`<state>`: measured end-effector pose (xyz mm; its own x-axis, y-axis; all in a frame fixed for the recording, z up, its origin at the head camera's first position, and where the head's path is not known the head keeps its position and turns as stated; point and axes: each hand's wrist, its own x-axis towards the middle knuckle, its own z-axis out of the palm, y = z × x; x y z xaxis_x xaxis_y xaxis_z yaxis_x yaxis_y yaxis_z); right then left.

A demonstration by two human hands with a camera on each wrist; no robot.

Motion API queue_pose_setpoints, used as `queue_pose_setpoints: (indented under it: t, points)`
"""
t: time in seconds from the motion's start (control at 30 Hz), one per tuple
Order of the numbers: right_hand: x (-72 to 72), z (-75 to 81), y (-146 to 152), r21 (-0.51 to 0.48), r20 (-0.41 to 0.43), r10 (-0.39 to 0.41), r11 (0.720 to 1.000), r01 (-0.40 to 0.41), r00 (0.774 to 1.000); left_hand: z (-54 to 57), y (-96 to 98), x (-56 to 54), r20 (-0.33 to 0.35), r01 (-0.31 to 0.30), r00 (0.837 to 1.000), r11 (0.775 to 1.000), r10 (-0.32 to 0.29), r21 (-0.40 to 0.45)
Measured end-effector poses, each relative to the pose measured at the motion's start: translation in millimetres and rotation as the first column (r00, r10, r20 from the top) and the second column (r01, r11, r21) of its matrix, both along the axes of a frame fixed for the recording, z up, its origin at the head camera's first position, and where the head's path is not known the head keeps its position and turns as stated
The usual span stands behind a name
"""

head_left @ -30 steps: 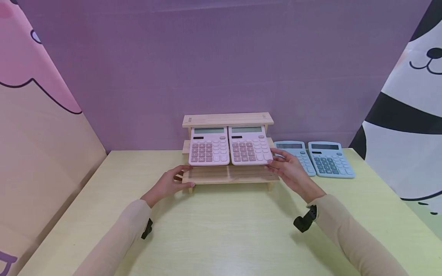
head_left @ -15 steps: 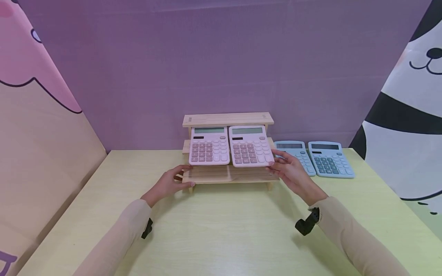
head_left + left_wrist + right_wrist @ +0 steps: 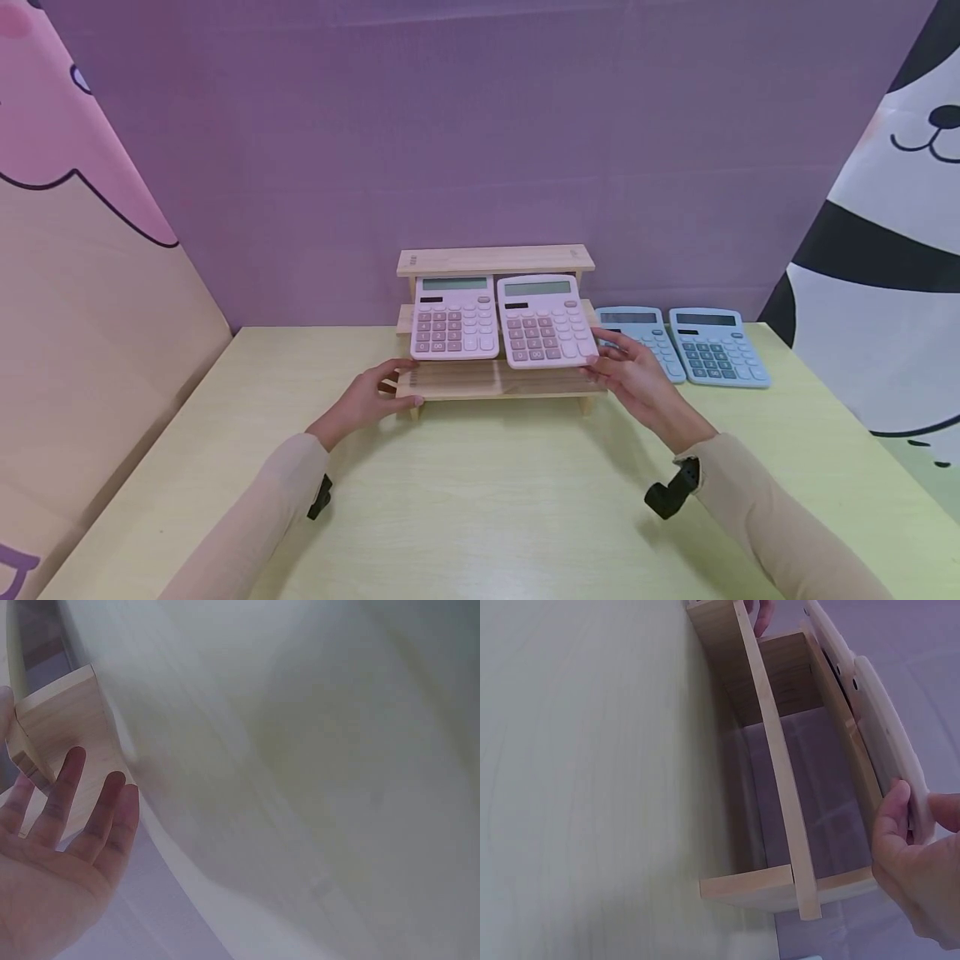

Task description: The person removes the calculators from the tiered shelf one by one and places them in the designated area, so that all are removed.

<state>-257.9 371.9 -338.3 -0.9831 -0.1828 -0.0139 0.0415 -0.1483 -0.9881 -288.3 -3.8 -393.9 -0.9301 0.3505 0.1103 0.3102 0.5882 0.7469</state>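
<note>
In the head view, two pink calculators lean side by side on the middle tier of a wooden stepped rack [image 3: 495, 381]. The left one [image 3: 454, 318] stands straight, while the right one [image 3: 546, 323] is slightly turned, its lower end angled to the right. My right hand [image 3: 633, 375] pinches the right calculator's lower right corner; the right wrist view shows thumb and fingers on both faces of the calculator [image 3: 889, 742]. My left hand [image 3: 369, 393] grips the left end of the rack's lowest shelf, thumb at the front edge. Its fingers [image 3: 71, 784] lie along the rack's side [image 3: 90, 712].
Two blue calculators lie on the table right of the rack: one [image 3: 718, 348] in full view, the other [image 3: 633, 321] partly behind my right hand. A purple cloth wall [image 3: 480, 125] rises behind. The pale wooden table [image 3: 480, 500] stretches in front.
The right pink calculator has turned a little, its lower end shifting right and down with my right hand, so the gap beside the left one widens at the bottom. My left hand stays put.
</note>
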Motion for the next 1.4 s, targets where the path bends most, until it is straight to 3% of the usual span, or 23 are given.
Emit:
queue_pose_setpoints:
  t: [0.43, 0.8, 1.4]
  points:
    - [4.9, 0.9, 6, 0.000, 0.015, -0.010, 1.000, 0.010, 1.000, 0.4, 1.1, 0.1, 0.009, -0.004, 1.000, 1.000, 0.004, 0.002]
    - [9.7, 1.7, 12, -0.035, -0.032, 0.027, 0.999, -0.028, 0.999, 0.7, 0.8, 0.0, 0.024, -0.014, 1.000, 1.000, 0.014, -0.006]
    - [17.1, 6.7, 36, -0.052, -0.054, 0.017, 0.998, -0.020, 0.998, 1.5, 1.2, -0.1, 0.053, -0.037, 0.998, 0.999, 0.038, -0.005]
